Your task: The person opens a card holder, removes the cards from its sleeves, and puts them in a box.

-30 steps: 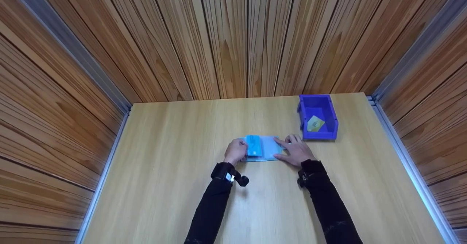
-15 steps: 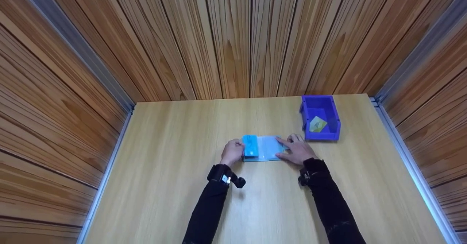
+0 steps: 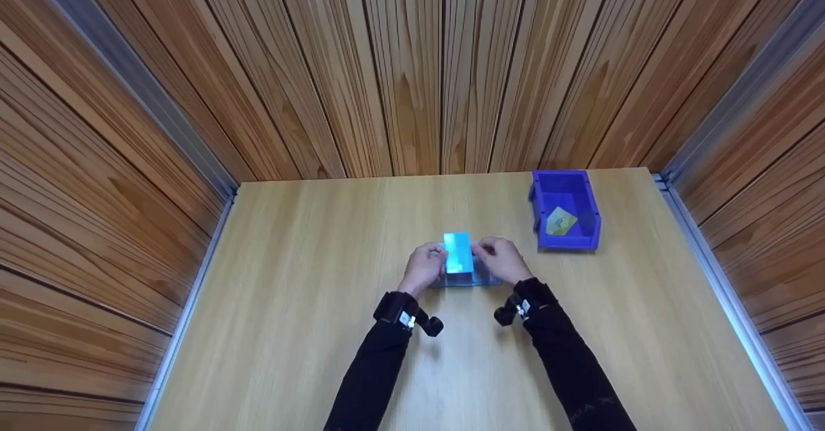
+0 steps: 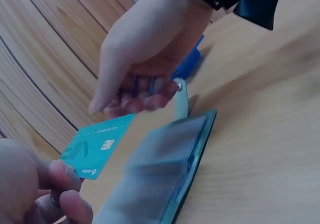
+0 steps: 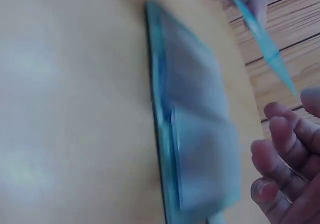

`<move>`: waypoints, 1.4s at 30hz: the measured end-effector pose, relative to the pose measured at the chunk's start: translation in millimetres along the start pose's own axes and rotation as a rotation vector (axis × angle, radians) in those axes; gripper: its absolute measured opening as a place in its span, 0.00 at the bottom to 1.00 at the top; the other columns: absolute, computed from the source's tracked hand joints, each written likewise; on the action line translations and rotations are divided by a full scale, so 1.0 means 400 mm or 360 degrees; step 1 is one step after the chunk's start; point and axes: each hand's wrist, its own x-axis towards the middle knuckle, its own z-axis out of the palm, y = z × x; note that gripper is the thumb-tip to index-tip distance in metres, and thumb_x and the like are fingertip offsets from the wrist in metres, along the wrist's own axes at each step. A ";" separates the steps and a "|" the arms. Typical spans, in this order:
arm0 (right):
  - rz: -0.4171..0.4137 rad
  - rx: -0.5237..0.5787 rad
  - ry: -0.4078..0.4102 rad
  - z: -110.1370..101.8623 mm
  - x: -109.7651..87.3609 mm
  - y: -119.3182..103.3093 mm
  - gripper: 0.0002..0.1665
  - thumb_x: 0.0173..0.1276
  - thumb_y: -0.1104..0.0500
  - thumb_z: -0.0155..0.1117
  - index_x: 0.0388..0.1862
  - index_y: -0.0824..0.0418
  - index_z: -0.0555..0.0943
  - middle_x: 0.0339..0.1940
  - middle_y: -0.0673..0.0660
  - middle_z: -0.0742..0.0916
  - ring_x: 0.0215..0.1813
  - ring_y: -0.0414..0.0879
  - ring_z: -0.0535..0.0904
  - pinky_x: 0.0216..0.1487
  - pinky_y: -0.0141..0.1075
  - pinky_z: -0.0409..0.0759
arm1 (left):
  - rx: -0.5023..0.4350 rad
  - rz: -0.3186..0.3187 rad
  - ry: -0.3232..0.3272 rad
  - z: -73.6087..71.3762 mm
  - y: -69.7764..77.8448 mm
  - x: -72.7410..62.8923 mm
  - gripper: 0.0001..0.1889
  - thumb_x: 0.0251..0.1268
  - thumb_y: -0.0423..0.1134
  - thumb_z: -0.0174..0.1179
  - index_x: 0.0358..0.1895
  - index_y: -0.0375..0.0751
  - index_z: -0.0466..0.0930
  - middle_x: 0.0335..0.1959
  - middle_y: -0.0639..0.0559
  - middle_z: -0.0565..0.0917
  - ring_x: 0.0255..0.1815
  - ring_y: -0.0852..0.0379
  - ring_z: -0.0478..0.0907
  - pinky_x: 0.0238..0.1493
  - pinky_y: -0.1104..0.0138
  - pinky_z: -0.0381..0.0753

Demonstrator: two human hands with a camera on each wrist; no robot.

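A teal bank card (image 3: 458, 252) with a chip is held up over an opened card holder (image 3: 465, 281). My left hand (image 3: 424, 267) pinches it by one corner between thumb and finger, as the left wrist view of the card (image 4: 97, 146) shows. My right hand (image 3: 504, 261) is close to the card's other end, thumb apart from loosely bent fingers. In the right wrist view those fingers (image 5: 285, 134) have nothing between them. The holder's clear plastic sleeves (image 5: 195, 74) face up, and its snap strap (image 4: 182, 102) sticks out at the far end.
A purple-blue bin (image 3: 567, 241) stands at the back right of the wooden table (image 3: 309, 302). Inside it lies a yellowish card-like piece (image 3: 559, 221). Wood-panelled walls (image 3: 412, 83) enclose the table at the back and both sides.
The card has come up from the left part of the holder and shifted right, in my left hand's pinch. My right hand has left the holder's right edge and moved left toward the card.
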 end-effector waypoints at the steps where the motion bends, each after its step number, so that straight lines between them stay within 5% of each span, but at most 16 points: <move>1: 0.0017 0.0051 -0.0011 0.004 0.000 -0.003 0.15 0.80 0.54 0.60 0.41 0.63 0.87 0.35 0.53 0.86 0.37 0.45 0.78 0.41 0.37 0.75 | -0.0018 0.0005 -0.0011 0.003 0.002 -0.002 0.09 0.79 0.37 0.54 0.38 0.39 0.80 0.18 0.56 0.74 0.18 0.59 0.69 0.22 0.71 0.68; 9: 0.0033 0.0229 0.0087 0.016 -0.003 -0.011 0.12 0.77 0.58 0.63 0.32 0.60 0.82 0.28 0.47 0.78 0.33 0.43 0.73 0.35 0.33 0.69 | -0.0046 0.0038 -0.0076 -0.002 -0.007 -0.002 0.08 0.80 0.41 0.56 0.45 0.41 0.81 0.20 0.54 0.77 0.20 0.58 0.73 0.25 0.67 0.72; 12: 0.0024 0.0218 0.0114 0.015 -0.003 -0.007 0.12 0.77 0.58 0.65 0.31 0.60 0.82 0.28 0.47 0.78 0.34 0.44 0.72 0.37 0.34 0.69 | 0.0280 0.0127 0.0005 -0.010 -0.025 0.004 0.10 0.79 0.46 0.58 0.49 0.46 0.84 0.23 0.54 0.80 0.22 0.59 0.74 0.27 0.67 0.71; 17: 0.0047 0.0210 0.0131 0.010 -0.005 -0.001 0.12 0.76 0.57 0.65 0.31 0.61 0.83 0.29 0.48 0.79 0.34 0.44 0.73 0.38 0.35 0.69 | 0.1157 0.0357 0.0222 -0.021 -0.054 0.008 0.17 0.75 0.48 0.62 0.61 0.51 0.85 0.29 0.54 0.84 0.25 0.59 0.72 0.30 0.66 0.69; 21: 0.0076 0.0185 0.0141 0.002 -0.004 0.000 0.13 0.77 0.56 0.65 0.32 0.61 0.84 0.29 0.48 0.78 0.34 0.45 0.72 0.38 0.36 0.70 | 0.1483 0.0390 0.0203 -0.024 -0.068 0.005 0.23 0.72 0.50 0.65 0.67 0.51 0.81 0.25 0.58 0.79 0.21 0.60 0.64 0.25 0.67 0.62; 24: 0.0097 0.0132 0.0152 -0.014 0.002 -0.003 0.15 0.78 0.54 0.64 0.32 0.61 0.84 0.29 0.49 0.79 0.34 0.44 0.72 0.37 0.35 0.70 | 0.1585 0.0366 0.0157 -0.024 -0.073 -0.001 0.25 0.70 0.51 0.66 0.69 0.53 0.80 0.31 0.56 0.86 0.22 0.61 0.64 0.24 0.68 0.60; 27: 0.0152 0.0112 0.0163 -0.043 0.010 -0.013 0.16 0.79 0.51 0.62 0.33 0.59 0.84 0.31 0.50 0.81 0.34 0.45 0.74 0.36 0.35 0.72 | 0.1642 0.0346 0.0143 -0.021 -0.073 -0.005 0.27 0.70 0.51 0.66 0.70 0.54 0.79 0.47 0.49 0.91 0.25 0.59 0.70 0.27 0.67 0.66; 36: 0.0134 0.0133 0.0356 -0.185 0.024 -0.010 0.18 0.80 0.52 0.61 0.37 0.64 0.86 0.33 0.53 0.84 0.38 0.45 0.78 0.40 0.35 0.74 | 0.1694 0.0345 0.0152 -0.017 -0.075 -0.007 0.28 0.71 0.52 0.65 0.72 0.56 0.77 0.26 0.54 0.81 0.21 0.59 0.60 0.24 0.67 0.59; 42: 0.0181 0.0030 0.0572 -0.286 0.008 0.043 0.19 0.79 0.51 0.62 0.41 0.66 0.88 0.30 0.52 0.85 0.33 0.41 0.77 0.35 0.31 0.72 | 0.1689 0.0344 0.0143 -0.017 -0.079 -0.010 0.28 0.72 0.53 0.64 0.73 0.56 0.75 0.26 0.56 0.78 0.20 0.59 0.58 0.23 0.67 0.57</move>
